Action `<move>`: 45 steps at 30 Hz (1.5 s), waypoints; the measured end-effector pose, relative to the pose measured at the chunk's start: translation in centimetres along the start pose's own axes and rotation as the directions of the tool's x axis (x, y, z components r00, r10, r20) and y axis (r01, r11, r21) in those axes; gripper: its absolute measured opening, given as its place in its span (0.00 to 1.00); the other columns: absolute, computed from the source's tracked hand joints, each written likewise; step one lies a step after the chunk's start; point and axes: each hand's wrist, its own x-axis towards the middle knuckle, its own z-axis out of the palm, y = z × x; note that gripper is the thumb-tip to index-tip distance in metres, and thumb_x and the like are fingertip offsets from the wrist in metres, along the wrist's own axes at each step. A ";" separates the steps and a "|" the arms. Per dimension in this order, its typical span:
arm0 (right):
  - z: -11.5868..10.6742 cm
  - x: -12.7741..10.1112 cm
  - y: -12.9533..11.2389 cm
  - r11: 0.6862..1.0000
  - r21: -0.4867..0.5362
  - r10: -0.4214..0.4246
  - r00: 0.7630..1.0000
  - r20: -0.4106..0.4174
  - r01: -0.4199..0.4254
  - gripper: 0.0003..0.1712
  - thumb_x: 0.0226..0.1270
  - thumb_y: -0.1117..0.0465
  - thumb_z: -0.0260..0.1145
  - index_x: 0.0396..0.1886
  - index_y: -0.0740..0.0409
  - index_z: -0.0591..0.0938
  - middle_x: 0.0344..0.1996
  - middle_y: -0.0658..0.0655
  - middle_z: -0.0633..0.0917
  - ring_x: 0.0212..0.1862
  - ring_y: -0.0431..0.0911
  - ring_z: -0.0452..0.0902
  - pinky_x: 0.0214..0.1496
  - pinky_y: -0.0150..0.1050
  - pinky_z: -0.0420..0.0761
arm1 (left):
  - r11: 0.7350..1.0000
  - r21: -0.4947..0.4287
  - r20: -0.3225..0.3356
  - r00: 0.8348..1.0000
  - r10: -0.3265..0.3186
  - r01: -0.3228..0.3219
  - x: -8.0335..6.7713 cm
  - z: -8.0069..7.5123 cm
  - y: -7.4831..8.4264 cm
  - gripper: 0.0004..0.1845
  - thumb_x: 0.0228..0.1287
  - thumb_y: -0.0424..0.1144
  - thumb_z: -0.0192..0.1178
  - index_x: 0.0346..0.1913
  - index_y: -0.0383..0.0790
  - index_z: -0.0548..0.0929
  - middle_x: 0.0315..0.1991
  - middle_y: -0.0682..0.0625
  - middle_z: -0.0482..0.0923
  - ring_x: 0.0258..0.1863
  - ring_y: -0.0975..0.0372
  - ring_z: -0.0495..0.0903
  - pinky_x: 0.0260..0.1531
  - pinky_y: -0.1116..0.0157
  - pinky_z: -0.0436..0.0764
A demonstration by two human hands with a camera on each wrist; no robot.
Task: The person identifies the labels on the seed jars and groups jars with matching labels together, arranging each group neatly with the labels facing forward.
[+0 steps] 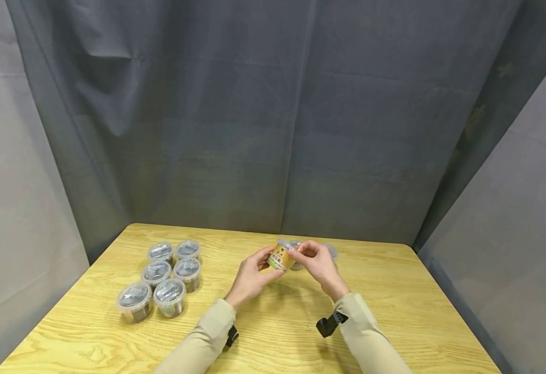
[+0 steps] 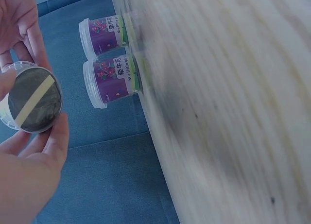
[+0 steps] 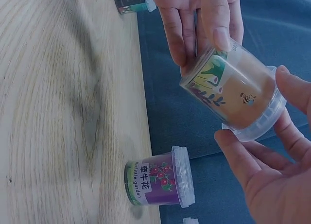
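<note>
A clear plastic cup (image 1: 280, 255) with an orange label and a translucent lid (image 3: 257, 122) is held tilted above the table. My left hand (image 1: 249, 278) grips it near the base, thumb across its side in the right wrist view. My right hand (image 1: 318, 264) holds the lid's rim between thumb and fingers; the lid sits on the cup. In the left wrist view, the cup's round end (image 2: 36, 100) shows dark contents and a pale strip. Just behind the hands stand two purple-labelled cups (image 2: 116, 78), partly hidden in the head view.
Several lidded cups (image 1: 169, 293) stand in two rows on the left of the wooden table (image 1: 394, 311). A dark-labelled cup (image 3: 131, 1) appears at the top of the right wrist view. Behind the table's far edge hangs a grey curtain (image 1: 217, 130).
</note>
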 end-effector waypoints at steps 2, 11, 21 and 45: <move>0.0 0.0 0.1 1.000 0.007 0.002 1.000 -0.003 -0.002 0.14 0.61 0.56 0.73 0.31 0.58 0.77 0.34 0.53 0.85 0.39 0.43 0.79 0.41 0.37 0.78 | 1.000 -0.017 0.008 1.000 -0.009 0.009 0.0 0.0 0.0 0.36 0.60 0.44 0.70 0.69 0.38 0.70 0.59 0.43 0.79 0.57 0.53 0.80 0.60 0.55 0.78; 0.2 0.1 0.3 0.999 0.039 0.018 1.000 -0.002 -0.018 0.13 0.61 0.56 0.73 0.33 0.57 0.77 0.37 0.54 0.85 0.42 0.43 0.80 0.43 0.37 0.80 | 0.995 -0.094 -0.003 0.999 -0.035 0.035 0.1 0.0 0.1 0.36 0.59 0.44 0.71 0.68 0.38 0.71 0.56 0.39 0.81 0.53 0.51 0.81 0.57 0.48 0.79; -0.4 -0.5 0.4 0.998 0.054 0.013 1.000 -0.006 -0.013 0.14 0.61 0.58 0.73 0.35 0.60 0.77 0.37 0.56 0.85 0.42 0.43 0.80 0.43 0.36 0.80 | 0.997 -0.071 -0.052 0.998 -0.039 0.035 0.3 0.9 0.0 0.31 0.54 0.44 0.74 0.61 0.41 0.76 0.52 0.44 0.82 0.53 0.54 0.81 0.58 0.54 0.80; -4.1 -0.8 3.6 0.997 -0.046 -0.052 0.980 0.194 0.062 0.15 0.62 0.61 0.71 0.40 0.66 0.77 0.48 0.63 0.83 0.54 0.50 0.82 0.51 0.35 0.83 | 0.999 -0.042 0.128 0.992 0.008 -0.002 1.5 3.3 -0.2 0.17 0.70 0.46 0.59 0.59 0.47 0.78 0.58 0.44 0.79 0.54 0.51 0.82 0.53 0.57 0.83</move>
